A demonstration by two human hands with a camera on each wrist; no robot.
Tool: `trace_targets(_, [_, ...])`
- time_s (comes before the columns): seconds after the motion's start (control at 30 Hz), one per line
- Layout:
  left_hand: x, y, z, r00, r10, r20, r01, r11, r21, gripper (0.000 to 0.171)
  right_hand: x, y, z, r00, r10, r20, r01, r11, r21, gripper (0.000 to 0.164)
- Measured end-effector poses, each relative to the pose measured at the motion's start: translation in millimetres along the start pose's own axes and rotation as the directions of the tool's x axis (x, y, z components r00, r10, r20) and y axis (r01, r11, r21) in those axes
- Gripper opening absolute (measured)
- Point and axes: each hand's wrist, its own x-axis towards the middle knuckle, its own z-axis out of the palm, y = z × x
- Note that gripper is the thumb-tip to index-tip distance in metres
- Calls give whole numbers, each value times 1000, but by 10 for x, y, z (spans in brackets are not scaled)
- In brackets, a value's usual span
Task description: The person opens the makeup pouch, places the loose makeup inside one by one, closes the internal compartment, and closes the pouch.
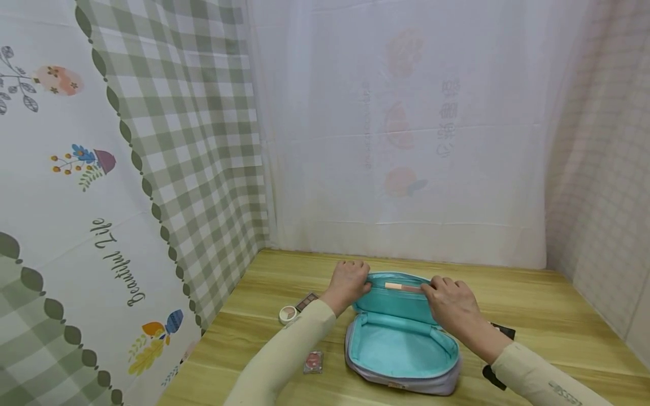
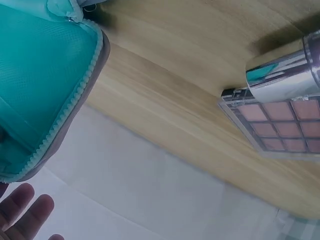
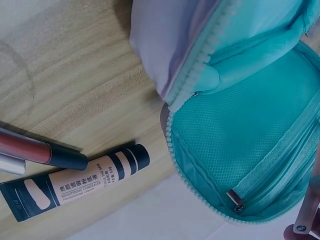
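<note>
A lilac makeup bag [image 1: 429, 385] with a turquoise lining lies unzipped on the table, its lid [image 1: 393, 307] raised. My left hand [image 1: 347, 285] grips the lid's left edge, thumb on the inner side; some of its fingers [image 2: 35, 215] show below the zipper edge in the left wrist view. At the lid's upper right, my right hand [image 1: 452, 299] pinches a slim pink cosmetic tube [image 1: 394, 286] with a peach end. The tube lies across the mesh pocket [image 3: 250, 135] inside the lid. In the right wrist view only the tube's clear end shows at the right edge.
Left of the bag are an eyeshadow palette [image 1: 307, 301], a round white compact [image 1: 287, 314] and a small square blush [image 1: 313, 362]. To the right lie a foundation tube [image 3: 75, 182] and a red-brown lip tube [image 3: 30, 149]. White curtain cloth [image 1: 406, 237] hangs behind the table.
</note>
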Motion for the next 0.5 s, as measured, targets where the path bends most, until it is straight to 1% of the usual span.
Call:
trace_targets(0.3, [-14,-22,-18,1000,23,9,-23,1000,19,36,20,-2,-15,1000,18,24,-18,1000,5,19])
trace_targets(0.5, [-25,-36,1,1000,27,-6,-27,1000,10,38,28,7,12,1000,-13,11,14,1000,-10,16])
